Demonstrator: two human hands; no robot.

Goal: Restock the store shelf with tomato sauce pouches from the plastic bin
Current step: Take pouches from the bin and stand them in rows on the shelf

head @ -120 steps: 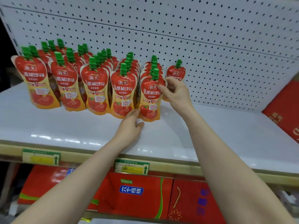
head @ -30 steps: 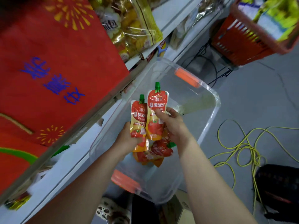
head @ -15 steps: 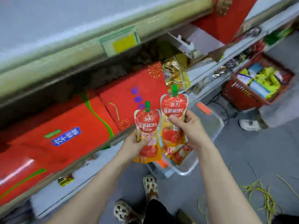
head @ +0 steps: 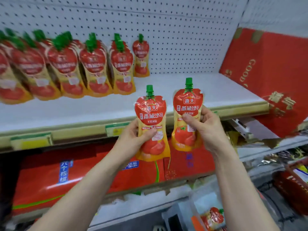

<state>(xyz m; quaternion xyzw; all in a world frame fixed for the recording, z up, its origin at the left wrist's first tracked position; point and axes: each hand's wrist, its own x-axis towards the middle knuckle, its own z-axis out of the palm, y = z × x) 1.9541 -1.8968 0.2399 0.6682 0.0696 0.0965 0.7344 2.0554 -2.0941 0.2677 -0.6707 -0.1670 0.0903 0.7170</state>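
Note:
My left hand [head: 133,136] grips a red and yellow tomato sauce pouch [head: 150,114] with a green cap, held upright in front of the shelf edge. My right hand [head: 205,129] holds a second pouch [head: 187,104] upright beside it, slightly higher. Several rows of the same pouches [head: 93,67] stand on the white shelf [head: 191,87] at the left, the last single pouch [head: 141,55] against the pegboard. The clear plastic bin [head: 198,207] lies low at the bottom right with a pouch [head: 214,217] inside.
A large red gift box [head: 270,64] leans on the right end of the shelf. Red boxes [head: 53,177] fill the shelf below. A red basket [head: 293,182] sits at the lower right. Bare white shelf lies between the pouch rows and the red box.
Both hands lifted two pouches out of the bin and raised them to the front of the upper shelf. The view swung up from the floor to the shelf.

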